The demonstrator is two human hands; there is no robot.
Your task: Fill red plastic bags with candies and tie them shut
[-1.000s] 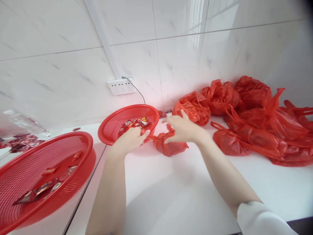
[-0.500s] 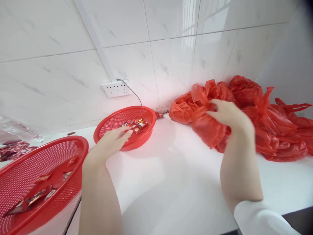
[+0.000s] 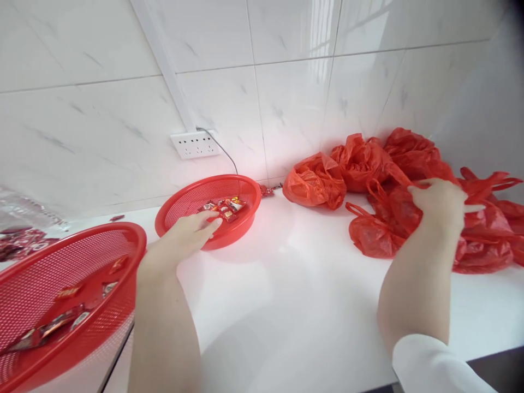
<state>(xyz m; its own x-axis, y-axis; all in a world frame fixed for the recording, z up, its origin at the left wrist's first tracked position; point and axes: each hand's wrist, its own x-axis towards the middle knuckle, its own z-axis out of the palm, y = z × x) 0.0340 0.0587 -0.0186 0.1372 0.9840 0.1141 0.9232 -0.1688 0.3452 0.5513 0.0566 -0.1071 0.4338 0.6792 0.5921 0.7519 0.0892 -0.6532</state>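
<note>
My left hand (image 3: pixel 186 234) reaches over the near rim of the smaller red mesh basket (image 3: pixel 174 204), its fingers stretched out and apparently holding nothing. Its fingertips are close to several wrapped candies (image 3: pixel 229 207) lying in the basket. At the right, my right hand (image 3: pixel 440 204) is among a heap of red plastic bags (image 3: pixel 364 164). Thumb and forefinger close on thin red plastic, while another finger sticks out to the right. Which bag the plastic belongs to is partly hidden by the hand.
A larger red basket (image 3: pixel 102 234) with several wrapped candies stands at the left front. Beyond it lies clear plastic packaging (image 3: pixel 28 210) with red wrappers (image 3: pixel 22 243). A socket strip (image 3: pixel 195 144) with a grey cable is on the tiled wall above the white table (image 3: pixel 286 305).
My right hand has carried a red plastic bag rightward, from above the table into the heap. My left hand stays over the smaller basket. The view has shifted slightly.
</note>
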